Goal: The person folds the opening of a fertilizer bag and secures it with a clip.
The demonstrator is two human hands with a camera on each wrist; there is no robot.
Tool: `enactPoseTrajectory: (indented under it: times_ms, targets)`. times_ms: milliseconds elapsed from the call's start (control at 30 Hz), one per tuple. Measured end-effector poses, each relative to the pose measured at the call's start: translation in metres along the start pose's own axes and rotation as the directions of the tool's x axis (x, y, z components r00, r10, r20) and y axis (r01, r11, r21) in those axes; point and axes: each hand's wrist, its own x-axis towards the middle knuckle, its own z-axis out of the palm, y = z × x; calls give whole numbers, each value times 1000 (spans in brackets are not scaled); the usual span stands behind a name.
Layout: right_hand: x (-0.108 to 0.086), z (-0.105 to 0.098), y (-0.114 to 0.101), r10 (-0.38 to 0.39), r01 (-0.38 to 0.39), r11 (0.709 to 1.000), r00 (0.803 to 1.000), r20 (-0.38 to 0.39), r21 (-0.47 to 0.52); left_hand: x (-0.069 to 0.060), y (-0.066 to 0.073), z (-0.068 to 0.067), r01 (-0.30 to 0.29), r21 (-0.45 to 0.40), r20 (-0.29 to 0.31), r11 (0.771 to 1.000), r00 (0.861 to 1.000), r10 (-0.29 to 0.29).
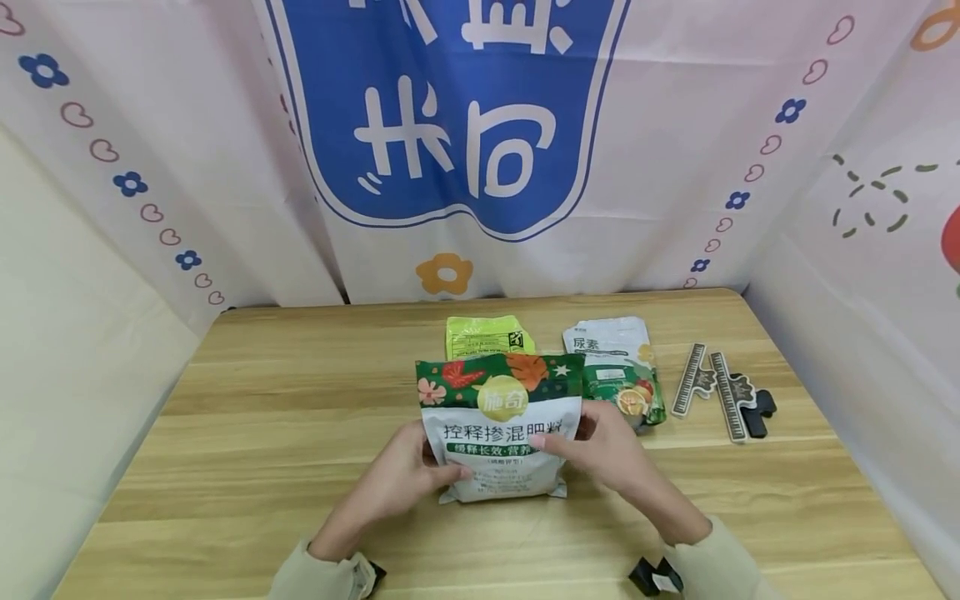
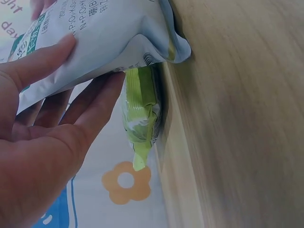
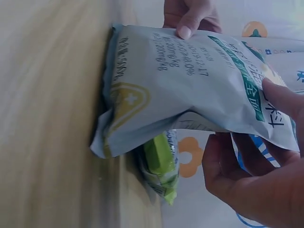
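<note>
A white fertilizer bag [image 1: 501, 479] with a green, flower-printed top stands upright near the middle of the table, its printed front toward me. My left hand [image 1: 401, 475] grips its left side, thumb on the front and fingers behind. On the opposite side my right hand [image 1: 611, 446] holds it the same way, thumb across the lettering. Both wrist views show the bag [image 2: 109, 42] between thumb and fingers, and its bottom edge [image 3: 105, 95] is at the tabletop. Behind it lies a yellow-green packet [image 1: 487, 333], partly hidden by the bag.
A white and green bag [image 1: 611, 342] with fruit pictures lies behind my right hand. Farther right are two ruler-patterned clips [image 1: 690, 379] and a black clip [image 1: 757, 412]. A printed cloth [image 1: 660, 125] hangs along the wooden table's [image 1: 285, 400] back edge.
</note>
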Motion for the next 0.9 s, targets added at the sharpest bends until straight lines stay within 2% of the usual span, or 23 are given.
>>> enactPoseTrajectory:
  times_ms: [100, 267, 433, 567, 667, 767, 833, 900]
  targets:
    - [1, -1, -6, 3, -2, 999, 999, -41, 38, -1, 2, 0, -9, 17, -10, 1000, 1000, 9]
    - [-2, 1, -13, -57, 64, 991, 997, -60, 118, -5, 3, 1, -41, 54, -28, 998, 999, 43]
    - [-5, 4, -17, -114, 122, 986, 991, -73, 112, -8, 3, -1, -60, 104, -34, 993, 997, 63]
    - [-4, 5, -19, -120, 126, 986, 991, -54, 111, -9, 7, -10, -61, 98, -2, 993, 998, 62]
    - [-3, 6, -19, -124, 129, 985, 991, -48, 115, -10, 14, -19, -77, 49, -1, 996, 997, 78]
    - [-2, 6, -18, -124, 129, 985, 991, -54, 118, -11, 21, -26, -108, -35, -32, 993, 994, 107]
    - [-2, 6, -17, -126, 131, 984, 991, -54, 118, -11, 25, -29, -128, -87, -52, 988, 991, 124]
    - [-3, 5, -16, -116, 122, 986, 992, -54, 111, -11, 27, -29, -123, -129, -50, 984, 992, 117]
